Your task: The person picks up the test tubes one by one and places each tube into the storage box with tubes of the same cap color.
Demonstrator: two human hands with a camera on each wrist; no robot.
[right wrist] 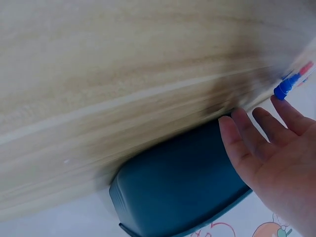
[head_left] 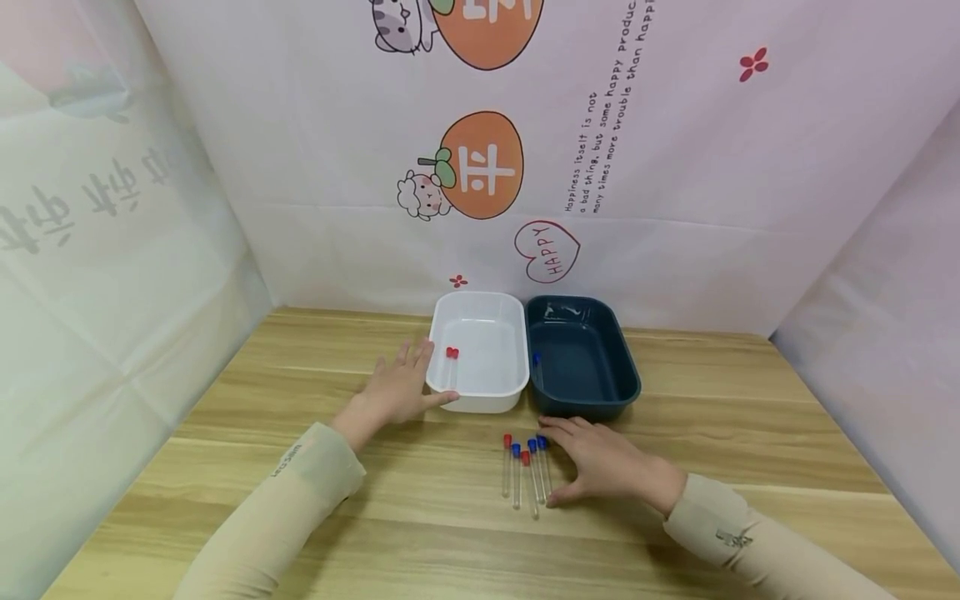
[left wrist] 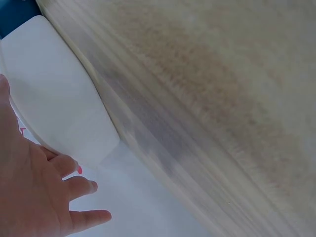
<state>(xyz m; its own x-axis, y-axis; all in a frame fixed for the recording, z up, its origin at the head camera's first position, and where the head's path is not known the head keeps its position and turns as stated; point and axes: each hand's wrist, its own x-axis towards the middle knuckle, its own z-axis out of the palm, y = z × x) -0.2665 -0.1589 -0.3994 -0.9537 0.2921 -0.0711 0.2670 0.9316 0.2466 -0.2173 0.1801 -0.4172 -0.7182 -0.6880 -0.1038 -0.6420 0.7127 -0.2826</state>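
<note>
My left hand [head_left: 393, 392] spreads its fingers along the left side of a white bin [head_left: 480, 402], with the thumb at its front rim. Two red-capped test tubes [head_left: 452, 353] lie inside that bin. Several clear test tubes with red or blue caps [head_left: 516, 451] lie side by side on the table. Just right of this row is my right hand [head_left: 603, 458], thumb and fingers apart, holding nothing. In the right wrist view, a fingertip is at a blue cap [right wrist: 281, 92]; whether they touch I cannot tell.
A dark blue bin [head_left: 585, 408] stands against the white one on its right, with a blue-capped tube [head_left: 537, 360] at its left wall. Behind both bins rises a printed cloth [head_left: 660, 267]. The wooden table [head_left: 420, 533] runs toward the front.
</note>
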